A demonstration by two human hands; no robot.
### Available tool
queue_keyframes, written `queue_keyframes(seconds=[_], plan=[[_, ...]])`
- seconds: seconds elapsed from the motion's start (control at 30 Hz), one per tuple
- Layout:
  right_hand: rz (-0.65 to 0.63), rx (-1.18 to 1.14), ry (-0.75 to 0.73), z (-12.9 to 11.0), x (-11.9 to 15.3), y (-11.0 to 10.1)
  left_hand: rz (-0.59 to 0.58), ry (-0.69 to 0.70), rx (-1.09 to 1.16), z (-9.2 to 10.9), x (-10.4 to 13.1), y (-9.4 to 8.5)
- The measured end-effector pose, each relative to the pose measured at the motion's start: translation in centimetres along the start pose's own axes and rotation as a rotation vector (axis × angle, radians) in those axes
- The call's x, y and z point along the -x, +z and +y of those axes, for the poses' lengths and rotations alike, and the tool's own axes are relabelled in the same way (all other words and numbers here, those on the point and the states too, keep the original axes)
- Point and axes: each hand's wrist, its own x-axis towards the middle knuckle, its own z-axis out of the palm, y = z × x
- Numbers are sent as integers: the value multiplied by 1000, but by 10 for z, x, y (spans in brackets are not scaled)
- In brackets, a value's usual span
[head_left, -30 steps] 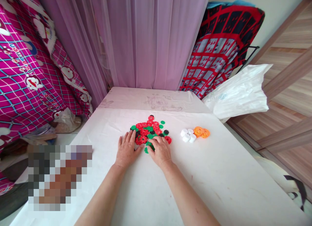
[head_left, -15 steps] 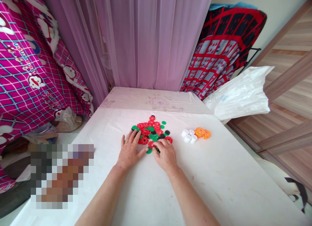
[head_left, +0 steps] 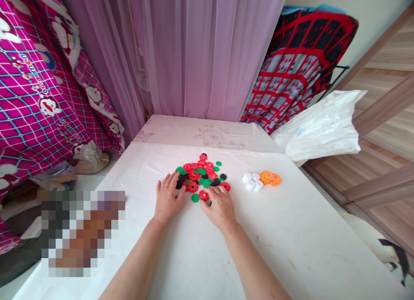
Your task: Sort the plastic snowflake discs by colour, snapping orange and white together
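Observation:
A loose heap of notched plastic discs, with red discs, green discs and black discs, lies on the white-covered table. At the heap's left edge is my left hand, palm down and fingers spread, its fingertips beside some black discs. My right hand rests low at the heap's right front, fingers slightly bent and thumb apart. A red disc lies by its thumb and index finger; what is under the palm is partly hidden. To the right sit a group of white discs and a stack of orange discs.
The white table reaches back to a purple curtain. A white plastic bag stands at the right edge. Pink patterned cloth hangs on the left. A pixelated patch covers the table's left front.
My left hand has drawn slightly left, its thumb now closer to its fingers. The green disc and red disc in front have shifted a little. My right hand has barely moved.

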Motion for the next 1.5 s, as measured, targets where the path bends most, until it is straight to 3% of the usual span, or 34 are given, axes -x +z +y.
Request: queue_keyframes(seconds=[0.17,0.37,0.6,0.7,0.87,1.0,1.5], plan=[[7,23,46,-1,0,10,50,5,-17,-14,-5,3],[69,-29,150,1,0,24,22,51,-14,-13,-5,3],[156,-65,117,-1,1,17,-1,51,-20,-12,-6,-1],[233,-83,168,17,0,7,-10,46,-22,-13,-6,-1],[330,-80,385,65,1,-6,-16,59,-48,-15,-6,0],[319,-103,431,77,1,-4,-9,75,-59,-15,-6,0],[234,-49,359,73,-1,6,-25,70,-64,-14,-6,-3]])
